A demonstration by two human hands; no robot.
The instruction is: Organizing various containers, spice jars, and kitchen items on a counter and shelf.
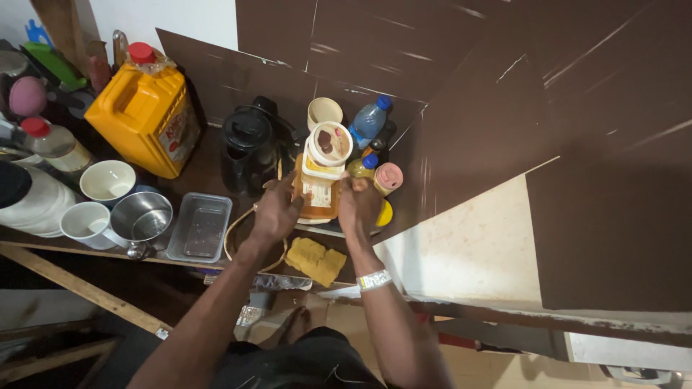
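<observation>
You hold an amber plastic jar [319,191] upright between both hands, at the middle of a crowded dark shelf. Your left hand [276,212] wraps the jar's left side with its fingers curled against the wall; your right hand [358,204] presses against its right side, closed around it. The jar's wide cream mouth [329,142] stands open, with dark contents showing inside; no lid for it can be made out, so the opening looks done and whatever follows has not begun.

Just behind the jar stands a cream cup [324,112], and behind and to its right a clear bottle with a blue cap [370,119]. Touching the jar's right side are a small yellow bottle [362,166] and a pink-lidded tub [388,177]. To the jar's left sits a black kettle [249,148], and further left a big yellow jerrycan with a red cap [148,108]. In front of the jar, nearer you, lies a yellow sponge [316,260]. Left of that are a clear rectangular tray [200,227], a steel cup [142,218] and two white mugs [107,181].
</observation>
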